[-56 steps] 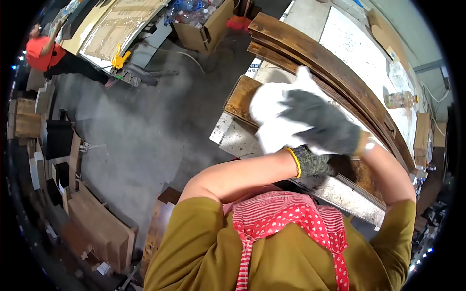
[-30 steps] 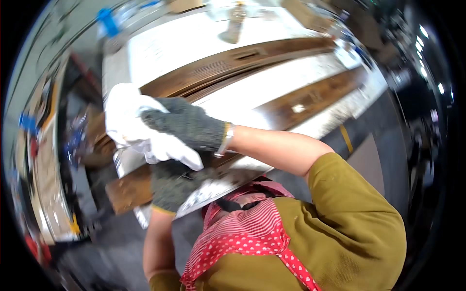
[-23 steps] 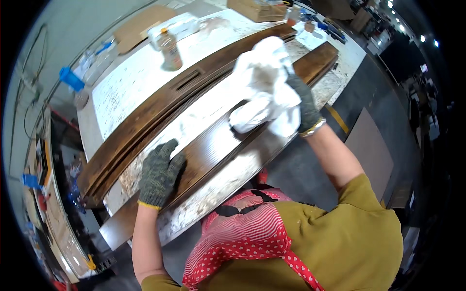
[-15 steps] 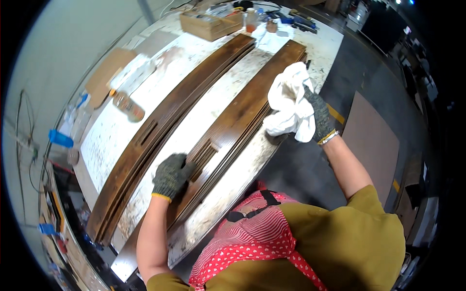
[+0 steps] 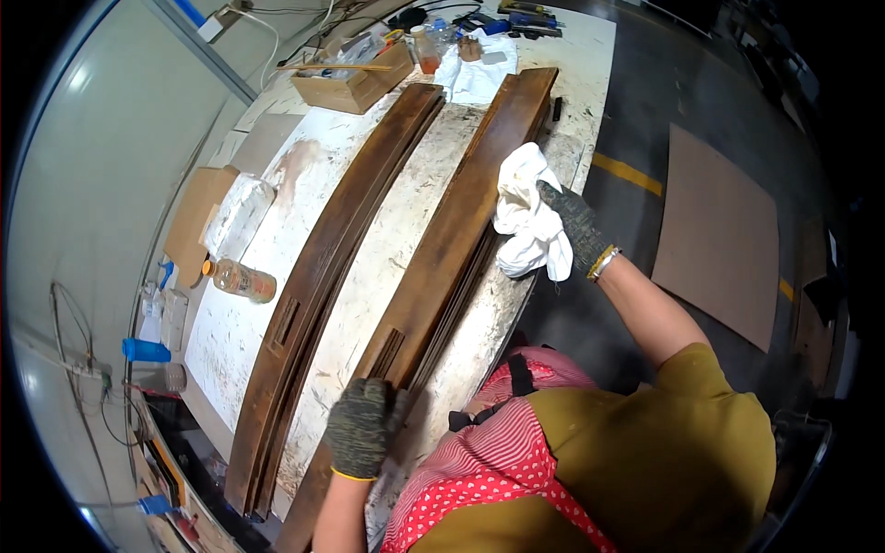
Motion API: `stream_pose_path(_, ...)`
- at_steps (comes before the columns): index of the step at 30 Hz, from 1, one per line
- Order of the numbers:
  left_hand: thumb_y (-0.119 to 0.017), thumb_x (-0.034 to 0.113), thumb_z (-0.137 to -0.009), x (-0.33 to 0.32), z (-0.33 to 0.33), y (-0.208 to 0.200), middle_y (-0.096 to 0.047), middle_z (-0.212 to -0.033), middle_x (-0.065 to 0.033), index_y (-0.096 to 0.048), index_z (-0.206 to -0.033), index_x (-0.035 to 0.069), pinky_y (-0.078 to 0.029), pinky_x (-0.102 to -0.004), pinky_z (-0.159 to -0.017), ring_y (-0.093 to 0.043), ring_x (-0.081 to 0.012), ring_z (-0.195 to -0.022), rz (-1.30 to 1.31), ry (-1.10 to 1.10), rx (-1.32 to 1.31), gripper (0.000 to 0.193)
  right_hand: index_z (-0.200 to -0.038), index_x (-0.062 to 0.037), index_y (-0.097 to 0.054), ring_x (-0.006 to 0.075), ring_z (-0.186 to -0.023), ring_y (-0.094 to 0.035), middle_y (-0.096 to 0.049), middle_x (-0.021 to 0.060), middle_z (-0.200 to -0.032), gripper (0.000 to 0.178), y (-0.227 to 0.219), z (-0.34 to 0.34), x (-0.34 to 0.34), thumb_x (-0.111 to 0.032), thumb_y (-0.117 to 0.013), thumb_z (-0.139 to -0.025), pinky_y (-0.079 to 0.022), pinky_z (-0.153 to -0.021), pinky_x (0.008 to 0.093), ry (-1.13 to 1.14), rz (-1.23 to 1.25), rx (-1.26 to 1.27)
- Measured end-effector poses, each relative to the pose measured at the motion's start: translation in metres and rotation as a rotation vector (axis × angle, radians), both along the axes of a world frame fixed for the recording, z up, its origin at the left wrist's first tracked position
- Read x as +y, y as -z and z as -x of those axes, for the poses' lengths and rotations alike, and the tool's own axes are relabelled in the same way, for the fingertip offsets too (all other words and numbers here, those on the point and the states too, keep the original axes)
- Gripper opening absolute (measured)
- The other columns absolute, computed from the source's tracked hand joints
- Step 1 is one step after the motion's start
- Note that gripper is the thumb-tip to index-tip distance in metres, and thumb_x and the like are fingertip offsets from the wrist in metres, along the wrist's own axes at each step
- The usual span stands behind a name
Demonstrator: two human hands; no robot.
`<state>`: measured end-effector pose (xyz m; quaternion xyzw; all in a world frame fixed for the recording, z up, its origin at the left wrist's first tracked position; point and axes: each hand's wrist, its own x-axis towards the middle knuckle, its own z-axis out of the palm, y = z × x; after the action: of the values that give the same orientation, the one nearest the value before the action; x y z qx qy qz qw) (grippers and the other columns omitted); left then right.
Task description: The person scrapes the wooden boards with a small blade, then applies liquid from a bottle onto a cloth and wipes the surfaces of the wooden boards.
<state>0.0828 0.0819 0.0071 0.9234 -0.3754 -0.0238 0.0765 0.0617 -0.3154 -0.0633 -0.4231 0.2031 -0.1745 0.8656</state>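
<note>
My right hand [image 5: 573, 224], in a dark grey-green knit glove, is closed round a bunched white cloth [image 5: 530, 217]. The cloth hangs against the outer edge of the nearer stack of brown stained wooden boards [image 5: 454, 221]. My left hand [image 5: 358, 431], gloved alike, grips that stack beside a slot [image 5: 385, 355] cut in the top board. Its fingers curl over the top, and the thumb lies toward the side nearest me. To the left, a second stack of curved brown boards [image 5: 336, 230], also slotted, lies roughly parallel on the white, stain-marked table [image 5: 387, 249].
An orange-capped clear bottle [image 5: 241, 280] lies left of the boards, near a plastic-wrapped block [image 5: 238, 217]. At the far end are a wooden box [image 5: 355, 88] of supplies, another white cloth [image 5: 477, 69] and hand tools [image 5: 530, 20]. A brown sheet [image 5: 717, 235] lies on the floor at right.
The view has shifted. My left hand has slid nearer along the boards, past the slot. My right hand still holds the cloth, now closer against the stack's side.
</note>
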Motion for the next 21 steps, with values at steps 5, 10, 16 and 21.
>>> stream_pose_path(5,-0.07,0.053,-0.077,0.004,-0.007,0.021,-0.048,-0.136,-0.0263,-0.053,-0.13,0.003,-0.035,-0.0517,-0.104,-0.046,-0.0422,-0.125,-0.083,-0.01,-0.174,0.074,-0.115,-0.0047,-0.056,0.0187,-0.085,-0.064,-0.064,0.008,-0.1,0.042,0.016,-0.004,-0.004,-0.037,-0.066,-0.091,-0.055,-0.073,0.0331,-0.155,-0.139,-0.051)
stream_pose_path(10,-0.073,0.056,-0.074,0.008,-0.013,0.034,-0.044,-0.138,-0.0286,-0.042,-0.139,-0.002,-0.032,-0.0505,-0.108,-0.042,-0.043,-0.129,-0.005,-0.147,0.063,0.092,-0.106,-0.0125,-0.06,0.015,-0.082,-0.063,-0.063,0.0033,-0.095,0.04,-0.092,0.002,0.01,-0.048,-0.065,-0.088,-0.055,-0.067,0.0298,-0.109,-0.027,-0.208)
stream_pose_path(16,-0.075,0.054,-0.072,0.001,-0.012,0.034,-0.048,-0.134,-0.0292,-0.042,-0.136,-0.006,-0.038,-0.0497,-0.103,-0.048,-0.0437,-0.122,0.031,-0.166,0.025,0.094,-0.109,-0.0117,-0.063,0.0262,-0.102,-0.061,-0.064,0.0127,-0.109,0.029,-0.037,-0.038,0.101,-0.035,-0.058,-0.092,-0.048,-0.09,0.0391,-0.013,1.882,-0.599)
stream_pose_path(21,-0.075,0.053,-0.073,0.012,-0.01,0.044,-0.047,-0.134,-0.029,-0.042,-0.137,-0.005,-0.037,-0.0519,-0.103,-0.047,-0.0439,-0.123,-0.036,-0.15,-0.011,0.093,-0.138,-0.0189,-0.047,0.0314,-0.142,-0.03,-0.035,0.0136,-0.152,0.062,0.021,-0.097,0.039,-0.05,-0.059,-0.086,-0.021,-0.115,0.0502,-0.313,2.095,-0.439)
